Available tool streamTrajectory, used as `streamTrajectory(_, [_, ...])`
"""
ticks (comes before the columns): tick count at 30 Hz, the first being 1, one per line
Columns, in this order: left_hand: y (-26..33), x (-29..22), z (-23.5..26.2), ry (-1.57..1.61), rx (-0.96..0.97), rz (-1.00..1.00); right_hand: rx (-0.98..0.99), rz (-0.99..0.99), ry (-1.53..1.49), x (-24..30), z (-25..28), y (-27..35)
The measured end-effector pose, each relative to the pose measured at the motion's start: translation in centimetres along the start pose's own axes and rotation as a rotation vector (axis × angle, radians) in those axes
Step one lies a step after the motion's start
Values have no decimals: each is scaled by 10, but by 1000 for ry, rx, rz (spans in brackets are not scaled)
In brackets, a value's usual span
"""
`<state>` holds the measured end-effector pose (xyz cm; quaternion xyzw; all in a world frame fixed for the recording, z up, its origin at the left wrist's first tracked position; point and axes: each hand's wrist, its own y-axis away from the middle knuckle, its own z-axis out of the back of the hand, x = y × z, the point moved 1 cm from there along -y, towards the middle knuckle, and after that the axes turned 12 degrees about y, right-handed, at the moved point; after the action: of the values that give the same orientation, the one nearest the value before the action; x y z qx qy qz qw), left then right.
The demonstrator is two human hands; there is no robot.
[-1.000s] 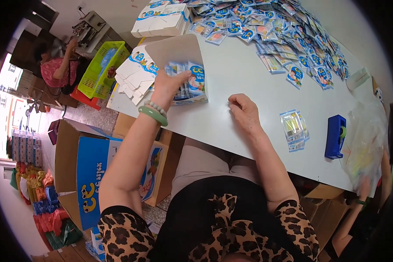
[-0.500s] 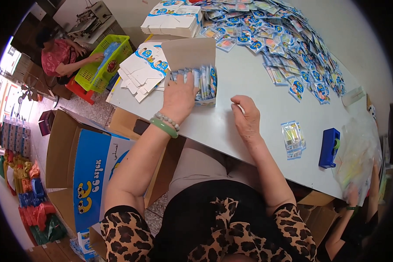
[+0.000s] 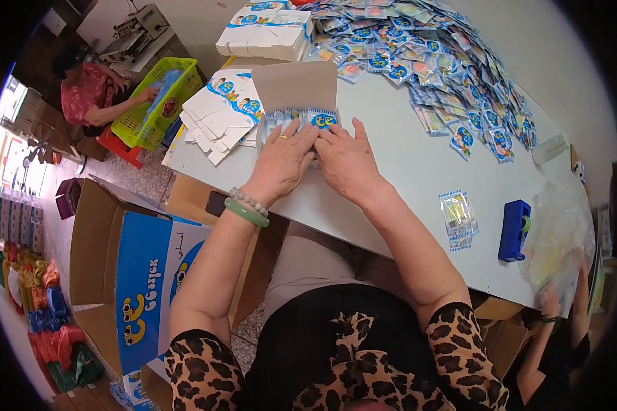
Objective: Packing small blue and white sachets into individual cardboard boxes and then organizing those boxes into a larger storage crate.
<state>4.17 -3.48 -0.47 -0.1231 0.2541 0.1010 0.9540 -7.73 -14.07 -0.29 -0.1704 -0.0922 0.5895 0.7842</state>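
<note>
Both my hands rest side by side on a small open carton (image 3: 296,89) packed with blue-and-white packets (image 3: 313,120), near the left end of a white table (image 3: 404,171). My left hand (image 3: 282,156), with a ring and green and beaded bracelets at the wrist, presses flat on the packets. My right hand (image 3: 347,159) lies flat next to it, fingers spread over the same packets. The carton's brown flap stands up behind them.
A big heap of packets (image 3: 445,75) covers the table's far side. Flat carton blanks (image 3: 219,109) and a stack of boxes (image 3: 264,31) lie left. A blue tape dispenser (image 3: 514,229), loose packets (image 3: 458,219), a plastic bag (image 3: 559,246). A cardboard box (image 3: 144,274) below; a person by a green basket (image 3: 154,103).
My right hand has moved left from the bare table to join my left hand on the packets in the carton. My view has shifted nearer to the carton.
</note>
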Motion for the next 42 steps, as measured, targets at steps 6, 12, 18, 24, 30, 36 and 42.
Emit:
streamTrajectory(6, [0, 14, 1, 207, -73, -24, -204, -429, -969, -29, -13, 20])
streamTrajectory(12, [7, 38, 22, 653, -538, 295, -166, -668, -1003, -38, -40, 11])
streamTrajectory(18, [8, 25, -24, 849, -505, 389, 39, -695, -1470, -28, -60, 1])
streamTrajectory(24, [34, -38, -40, 1280, -259, 395, -42, -770, -1472, -46, -11, 88])
streamTrajectory(30, [33, -112, -32, 226, -539, -65, -103, -868, -1473, -50, 11, 137])
streamTrajectory(36, [-3, -128, -56, 115, -122, -403, -117, -881, -1544, -61, 3, 145])
streamTrajectory(42, [-14, -114, -48, 10, 68, -335, -198, -944, -1537, -76, 1, 130])
